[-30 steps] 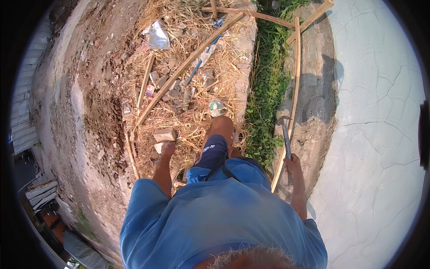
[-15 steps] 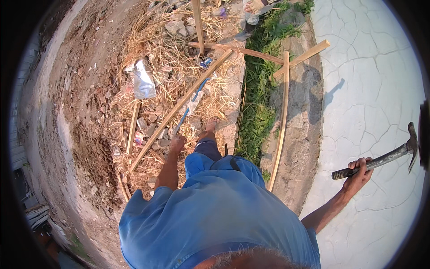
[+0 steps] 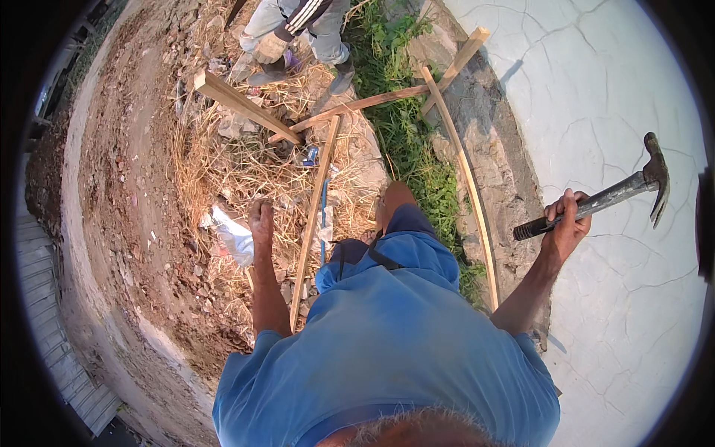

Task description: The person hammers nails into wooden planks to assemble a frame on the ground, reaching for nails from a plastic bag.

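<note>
On the right, my right hand [image 3: 567, 223] is closed around the grip of a claw hammer [image 3: 607, 195]. The hammer's metal head points away to the right, over the pale cracked surface. My left hand [image 3: 261, 220] hangs above straw, beside a silvery sheet [image 3: 234, 237]; its fingers look curled in, and anything inside them is hidden. Between my left arm and my legs, a long wooden batten [image 3: 316, 216] slants over the ground. A thin blue rod [image 3: 324, 212] runs along it, apart from my left hand.
Ahead, a wooden post [image 3: 246, 106] leans up beside a crosspiece [image 3: 365, 103] spanning a weedy strip [image 3: 408, 141]. Another batten [image 3: 466, 175] and a short board [image 3: 458, 67] cross at its right. A co-worker's gloved hand [image 3: 270, 48] and boots show at the top. Rubble lies left.
My view has shifted ahead, bringing more of the co-worker into sight. My left hand has come away from the blue rod's end. The hammer stays in my right hand, its head swung farther forward.
</note>
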A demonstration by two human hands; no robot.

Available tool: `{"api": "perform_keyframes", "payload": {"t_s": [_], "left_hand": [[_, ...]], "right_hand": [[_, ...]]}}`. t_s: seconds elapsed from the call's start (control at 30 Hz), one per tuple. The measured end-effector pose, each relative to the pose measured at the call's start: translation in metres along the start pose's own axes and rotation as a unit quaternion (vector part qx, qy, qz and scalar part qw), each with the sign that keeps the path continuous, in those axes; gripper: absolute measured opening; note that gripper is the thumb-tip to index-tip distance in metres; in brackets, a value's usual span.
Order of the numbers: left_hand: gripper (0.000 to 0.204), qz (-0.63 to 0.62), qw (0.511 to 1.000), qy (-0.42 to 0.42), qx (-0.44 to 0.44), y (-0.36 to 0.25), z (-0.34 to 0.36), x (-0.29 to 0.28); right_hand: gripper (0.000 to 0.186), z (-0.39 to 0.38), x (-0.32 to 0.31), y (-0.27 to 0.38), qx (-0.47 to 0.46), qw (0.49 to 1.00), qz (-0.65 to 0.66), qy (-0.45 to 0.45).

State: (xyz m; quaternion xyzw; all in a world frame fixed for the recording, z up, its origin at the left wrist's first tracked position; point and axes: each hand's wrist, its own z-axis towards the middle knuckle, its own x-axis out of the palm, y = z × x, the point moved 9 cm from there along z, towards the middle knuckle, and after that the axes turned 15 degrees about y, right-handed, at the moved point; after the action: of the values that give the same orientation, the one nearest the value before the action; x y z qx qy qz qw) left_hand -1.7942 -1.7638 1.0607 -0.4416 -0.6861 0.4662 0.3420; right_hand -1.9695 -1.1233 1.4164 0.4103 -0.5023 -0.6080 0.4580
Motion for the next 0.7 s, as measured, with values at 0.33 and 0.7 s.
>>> {"api": "perform_keyframes", "payload": {"t_s": [0.33, 0.7], "left_hand": [[0.027, 0.203, 0.971, 0.122, -0.026, -0.01, 0.383, 0.124], [0.032, 0.272, 0.959, 0.062, -0.053, -0.165, 0.709, 0.102]], "right_hand": [[0.025, 0.318, 0.199, -0.131, -0.05, 0.994, -0.042, -0.084], [0.022, 0.646, 0.461, -0.162, -0.031, 0.999, -0.021, -0.019]]}}
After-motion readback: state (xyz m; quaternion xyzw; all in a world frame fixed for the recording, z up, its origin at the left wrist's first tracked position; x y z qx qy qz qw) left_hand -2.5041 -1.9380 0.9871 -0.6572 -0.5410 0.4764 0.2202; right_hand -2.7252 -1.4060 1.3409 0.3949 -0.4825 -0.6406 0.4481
